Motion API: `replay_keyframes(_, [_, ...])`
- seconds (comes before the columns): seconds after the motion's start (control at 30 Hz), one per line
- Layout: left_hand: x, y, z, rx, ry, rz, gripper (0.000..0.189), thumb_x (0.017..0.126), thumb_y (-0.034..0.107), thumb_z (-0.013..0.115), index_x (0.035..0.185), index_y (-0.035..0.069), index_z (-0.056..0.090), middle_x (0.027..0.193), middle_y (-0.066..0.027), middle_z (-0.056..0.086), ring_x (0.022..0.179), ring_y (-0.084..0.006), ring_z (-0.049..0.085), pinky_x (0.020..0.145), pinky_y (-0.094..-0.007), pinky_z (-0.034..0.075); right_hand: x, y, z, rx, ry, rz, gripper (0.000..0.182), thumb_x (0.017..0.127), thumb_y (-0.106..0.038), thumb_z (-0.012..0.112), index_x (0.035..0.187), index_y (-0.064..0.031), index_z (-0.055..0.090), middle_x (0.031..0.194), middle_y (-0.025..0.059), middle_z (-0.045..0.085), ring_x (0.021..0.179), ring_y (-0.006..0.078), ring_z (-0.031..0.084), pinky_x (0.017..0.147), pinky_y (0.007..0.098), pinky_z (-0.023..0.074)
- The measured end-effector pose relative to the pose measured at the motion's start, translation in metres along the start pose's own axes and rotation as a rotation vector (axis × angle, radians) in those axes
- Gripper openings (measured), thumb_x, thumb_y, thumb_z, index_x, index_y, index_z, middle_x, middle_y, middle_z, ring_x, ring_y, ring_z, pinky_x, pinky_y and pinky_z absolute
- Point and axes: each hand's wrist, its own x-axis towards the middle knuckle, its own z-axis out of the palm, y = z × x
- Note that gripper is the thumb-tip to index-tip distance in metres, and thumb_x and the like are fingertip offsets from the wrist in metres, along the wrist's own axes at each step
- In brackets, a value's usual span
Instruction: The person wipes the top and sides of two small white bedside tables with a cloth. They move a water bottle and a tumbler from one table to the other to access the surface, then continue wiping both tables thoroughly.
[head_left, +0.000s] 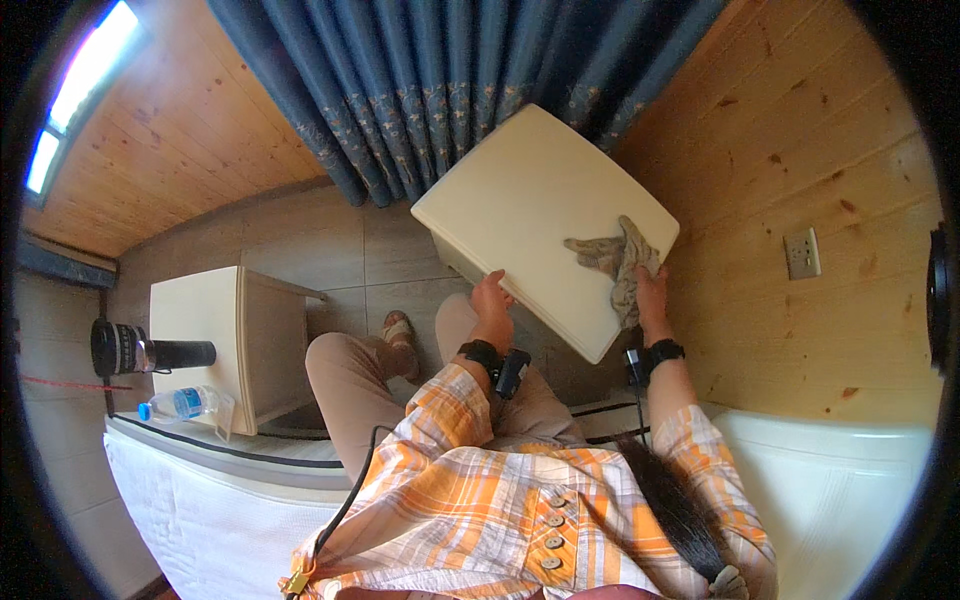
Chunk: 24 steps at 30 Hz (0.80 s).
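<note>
A cream bedside cabinet (540, 202) stands turned at an angle in front of me, its top facing up. My left hand (493, 298) grips the near edge of that top, with the thumb at the rim and some fingers hidden below. A crumpled grey-brown fabric glove (619, 262) lies on the right part of the top, its finger shapes spread. My right hand (652, 296) holds the glove against the cabinet's right corner. Black straps with small devices circle both wrists.
On the left stands a second cream cabinet (196, 315), with a black cylindrical device (180, 355) and a plastic water bottle (176, 404) on it. Blue curtains (450, 97) hang behind the nearer cabinet. A wooden wall with a socket (802, 253) rises on the right. A white-covered bed (225, 510) is below.
</note>
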Motion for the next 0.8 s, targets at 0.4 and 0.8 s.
replay_keyframes(0.4, [0.060, 0.070, -0.044, 0.479, -0.413, 0.204, 0.045, 0.091, 0.035, 0.056, 0.127, 0.008, 0.051, 0.106, -0.0086, 0.055, 0.093, -0.0229, 0.051, 0.081, -0.0400, 0.043, -0.029, 0.035, 0.023, 0.028, 0.287, -0.184, 0.062, 0.085, -0.032, 0.065, 0.133, -0.0016, 0.040, 0.127, 0.0223, 0.051, 0.113, 0.0335, 0.053, 0.094, 0.0420, 0.0433])
replay_keyframes(0.8, [0.018, 0.108, -0.006, 1.788, -0.057, 0.975, 0.114, 0.063, 0.056, 0.081, 0.141, -0.006, 0.024, 0.142, -0.0324, 0.027, 0.133, -0.0402, 0.030, 0.109, -0.0482, 0.029, -0.102, 0.016, 0.009, -0.368, 0.474, -0.011, 0.065, 0.081, -0.033, 0.065, 0.130, -0.0035, 0.036, 0.121, 0.0271, 0.042, 0.108, 0.0417, 0.046, 0.087, 0.0507, 0.0439])
